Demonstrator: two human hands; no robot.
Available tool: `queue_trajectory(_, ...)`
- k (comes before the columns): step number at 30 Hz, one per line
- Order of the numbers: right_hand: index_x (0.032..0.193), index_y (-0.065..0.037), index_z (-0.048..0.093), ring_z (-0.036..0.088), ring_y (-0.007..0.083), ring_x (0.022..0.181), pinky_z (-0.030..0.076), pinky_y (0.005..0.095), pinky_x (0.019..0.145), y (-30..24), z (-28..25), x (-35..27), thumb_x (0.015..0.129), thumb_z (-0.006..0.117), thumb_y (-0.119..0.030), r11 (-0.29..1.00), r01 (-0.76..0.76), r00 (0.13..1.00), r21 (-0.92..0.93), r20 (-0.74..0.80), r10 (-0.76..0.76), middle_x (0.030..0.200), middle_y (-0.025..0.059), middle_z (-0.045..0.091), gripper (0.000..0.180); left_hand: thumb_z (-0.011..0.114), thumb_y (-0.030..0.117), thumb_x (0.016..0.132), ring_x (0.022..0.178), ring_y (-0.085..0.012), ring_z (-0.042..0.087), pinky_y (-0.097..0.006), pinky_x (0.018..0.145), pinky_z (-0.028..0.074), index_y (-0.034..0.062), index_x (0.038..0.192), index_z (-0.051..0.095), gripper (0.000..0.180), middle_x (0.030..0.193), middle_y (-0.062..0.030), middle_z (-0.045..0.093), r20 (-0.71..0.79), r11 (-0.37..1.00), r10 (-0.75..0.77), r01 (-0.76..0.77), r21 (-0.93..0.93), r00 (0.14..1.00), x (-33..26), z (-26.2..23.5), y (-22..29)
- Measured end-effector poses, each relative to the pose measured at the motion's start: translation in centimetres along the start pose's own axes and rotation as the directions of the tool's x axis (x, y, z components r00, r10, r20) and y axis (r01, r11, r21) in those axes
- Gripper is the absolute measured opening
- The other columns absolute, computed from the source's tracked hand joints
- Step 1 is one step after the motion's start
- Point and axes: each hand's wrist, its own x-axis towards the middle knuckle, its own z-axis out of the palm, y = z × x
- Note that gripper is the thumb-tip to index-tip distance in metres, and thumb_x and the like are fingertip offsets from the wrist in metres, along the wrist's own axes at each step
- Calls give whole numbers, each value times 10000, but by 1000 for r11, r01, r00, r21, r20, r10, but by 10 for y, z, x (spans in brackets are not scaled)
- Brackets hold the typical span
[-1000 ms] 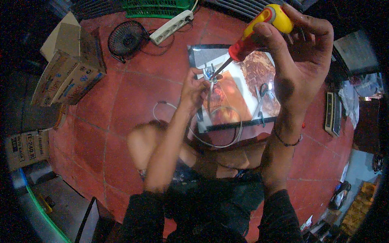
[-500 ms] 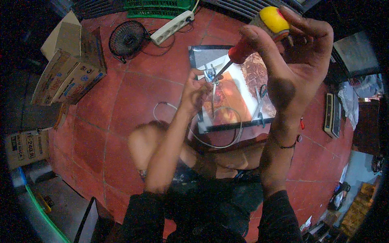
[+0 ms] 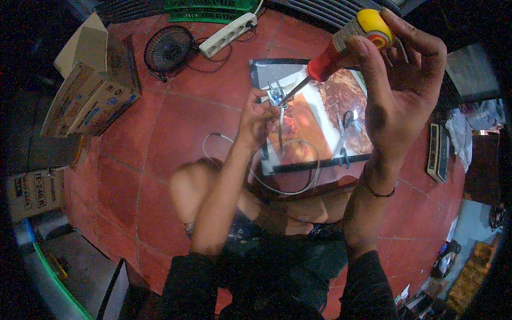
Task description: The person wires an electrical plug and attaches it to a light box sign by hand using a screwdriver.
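Observation:
Between the fingers of my left hand (image 3: 257,118) is a small opened power plug (image 3: 277,94), its two pins pointing away from me. A white cable (image 3: 285,193) runs down from the plug and loops in front of me. My right hand (image 3: 400,90) grips a screwdriver (image 3: 326,63) with a red, grey and yellow handle, thumb on one side and fingers round the end. The screwdriver's shaft slants down to the left, and its tip meets the plug. Under both hands lies a low table (image 3: 298,169) with a picture-covered, dark-edged top.
Scissors (image 3: 344,136) lie on the table's right part. A black fan (image 3: 169,52) and a white power strip (image 3: 228,36) are on the red tiled floor beyond. An open cardboard box (image 3: 98,98) stands at the left, a radio-like device (image 3: 437,152) at the right.
My right hand and the screwdriver's handle have shifted slightly right, and the handle has turned. The tip stays at the plug. My left hand has barely moved.

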Motion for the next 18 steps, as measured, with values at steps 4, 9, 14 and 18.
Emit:
queue_trajectory(4, 1056, 13, 395, 609, 187, 728, 556, 293, 626, -5, 11, -6, 827, 590, 21, 989, -146, 972, 10, -185, 145, 999, 233, 536, 301, 727, 130, 726, 871, -257, 635, -327, 686, 551, 125, 1065, 325, 526, 1064, -225, 597, 16, 999, 32, -33, 17, 999, -1, -6, 2)
queue_trajectory(9, 1046, -45, 448, 571, 180, 979, 484, 270, 835, -1, -12, -10, 767, 636, 104, 982, -81, 993, -168, -103, 64, 1090, 135, 545, 368, 715, 172, 738, 893, -268, 620, -367, 804, 527, 118, 1116, 383, 506, 1068, -235, 586, -3, 999, 25, -24, 45, 1000, -4, 1, 2)
queue_trajectory(14, 1038, -45, 446, 571, 155, 920, 480, 237, 775, 1, -24, -8, 732, 671, 109, 964, -14, 999, -264, 27, 22, 1034, 109, 535, 410, 682, 230, 770, 874, -257, 623, -355, 790, 531, 110, 1123, 360, 492, 1079, -230, 590, -61, 994, -29, 35, 102, 998, -5, 0, 1)
queue_trajectory(18, 1022, -43, 446, 561, 131, 872, 467, 222, 732, 4, -27, -10, 692, 707, 114, 978, -10, 1000, -208, -30, 3, 985, 87, 524, 449, 641, 223, 794, 809, -243, 635, -265, 609, 539, 107, 1120, 358, 447, 1079, -227, 594, -21, 982, 43, -39, 185, 999, -4, -6, 0)
